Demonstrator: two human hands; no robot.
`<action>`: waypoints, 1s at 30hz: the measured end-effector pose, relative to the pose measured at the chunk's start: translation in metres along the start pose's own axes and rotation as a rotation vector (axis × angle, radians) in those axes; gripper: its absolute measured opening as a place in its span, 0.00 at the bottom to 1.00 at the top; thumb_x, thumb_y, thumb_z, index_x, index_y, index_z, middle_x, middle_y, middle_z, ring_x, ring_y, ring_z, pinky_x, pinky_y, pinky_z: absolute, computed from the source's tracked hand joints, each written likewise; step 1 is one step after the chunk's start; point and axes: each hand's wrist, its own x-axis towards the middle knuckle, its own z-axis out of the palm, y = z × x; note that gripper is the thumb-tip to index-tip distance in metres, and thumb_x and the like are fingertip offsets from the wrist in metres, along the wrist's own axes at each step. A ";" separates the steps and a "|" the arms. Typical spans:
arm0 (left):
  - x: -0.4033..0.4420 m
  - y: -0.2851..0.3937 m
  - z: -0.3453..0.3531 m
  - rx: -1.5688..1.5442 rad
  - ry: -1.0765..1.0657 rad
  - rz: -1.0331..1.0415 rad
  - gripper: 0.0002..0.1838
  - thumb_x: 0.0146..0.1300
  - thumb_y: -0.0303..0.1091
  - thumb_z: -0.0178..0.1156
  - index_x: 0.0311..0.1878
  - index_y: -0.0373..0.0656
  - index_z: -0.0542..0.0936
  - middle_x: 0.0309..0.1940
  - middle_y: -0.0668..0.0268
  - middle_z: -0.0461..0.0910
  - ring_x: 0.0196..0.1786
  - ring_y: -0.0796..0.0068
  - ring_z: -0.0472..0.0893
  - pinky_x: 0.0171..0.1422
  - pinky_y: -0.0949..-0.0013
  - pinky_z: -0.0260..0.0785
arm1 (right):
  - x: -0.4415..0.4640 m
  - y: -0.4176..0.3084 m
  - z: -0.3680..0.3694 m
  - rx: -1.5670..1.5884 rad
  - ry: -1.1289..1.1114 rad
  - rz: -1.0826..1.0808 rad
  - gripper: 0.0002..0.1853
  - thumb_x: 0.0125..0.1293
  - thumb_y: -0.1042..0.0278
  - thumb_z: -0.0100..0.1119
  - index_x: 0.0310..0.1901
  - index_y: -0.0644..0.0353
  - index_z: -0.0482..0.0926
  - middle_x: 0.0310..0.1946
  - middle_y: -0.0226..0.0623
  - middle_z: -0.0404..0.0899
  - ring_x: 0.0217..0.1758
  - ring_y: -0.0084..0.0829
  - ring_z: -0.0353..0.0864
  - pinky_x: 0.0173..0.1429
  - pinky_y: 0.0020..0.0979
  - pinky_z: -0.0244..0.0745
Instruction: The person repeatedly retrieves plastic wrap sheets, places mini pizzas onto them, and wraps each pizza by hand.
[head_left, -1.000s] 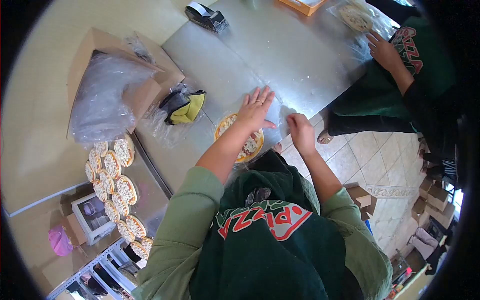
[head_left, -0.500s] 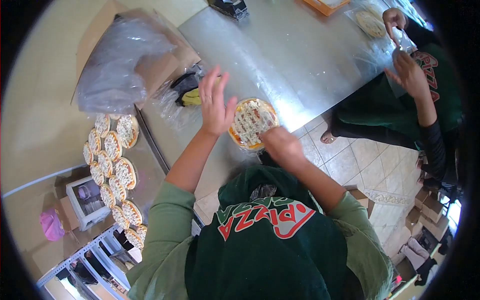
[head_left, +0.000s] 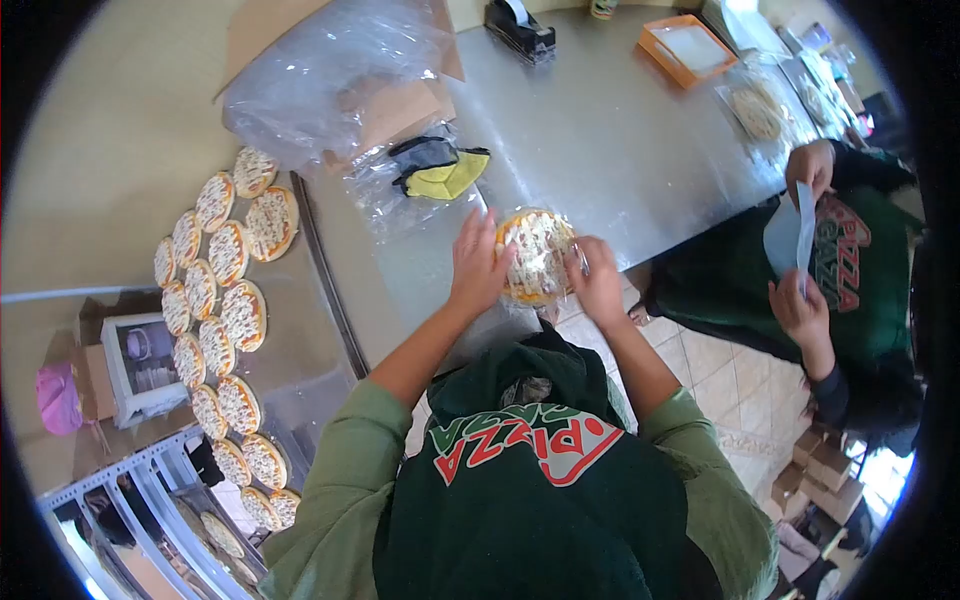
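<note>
A small cheese-topped pizza (head_left: 538, 256) in clear, shiny plastic wrap lies on the metal table near its front edge. My left hand (head_left: 480, 264) rests against the pizza's left side, fingers stretched out and thumb at the rim. At the right edge, my right hand (head_left: 598, 284) has its fingers curled in on the plastic wrap, partly hiding that side. Beyond the left hand lie a yellow and dark cloth item (head_left: 445, 176) and crumpled clear plastic (head_left: 385, 208).
Several topped pizzas (head_left: 243, 315) stand on a lower metal surface to the left. A cardboard box with plastic sheeting (head_left: 300, 105) sits behind them. A tape dispenser (head_left: 522, 32) and orange tray (head_left: 688, 50) are farther back. A co-worker (head_left: 840, 250) holds a white sheet (head_left: 790, 235) at right.
My left hand has come down from above the table to the pizza's left side. My right hand has moved to its right edge. The view has shifted; the co-worker now holds a white sheet.
</note>
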 end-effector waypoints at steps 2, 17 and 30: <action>-0.034 -0.041 0.039 -0.423 0.095 -0.362 0.31 0.66 0.47 0.47 0.65 0.36 0.58 0.63 0.48 0.59 0.65 0.60 0.61 0.68 0.61 0.50 | 0.022 0.023 0.008 0.178 -0.099 0.363 0.17 0.58 0.59 0.58 0.41 0.65 0.75 0.37 0.44 0.77 0.37 0.39 0.78 0.42 0.36 0.73; 0.048 -0.046 -0.018 -0.091 0.534 -0.335 0.06 0.54 0.28 0.60 0.35 0.39 0.77 0.31 0.59 0.77 0.36 0.64 0.77 0.43 0.66 0.69 | 0.120 0.177 -0.063 0.548 -0.079 0.714 0.24 0.54 0.61 0.65 0.49 0.66 0.70 0.35 0.38 0.77 0.38 0.30 0.76 0.40 0.31 0.73; 0.053 -0.115 -0.043 -0.018 0.192 -0.437 0.09 0.48 0.32 0.66 0.30 0.38 0.78 0.27 0.59 0.75 0.33 0.62 0.75 0.40 0.64 0.68 | 0.168 -0.076 0.128 0.078 -0.495 -0.425 0.20 0.57 0.66 0.59 0.52 0.57 0.71 0.55 0.45 0.67 0.55 0.44 0.69 0.57 0.37 0.66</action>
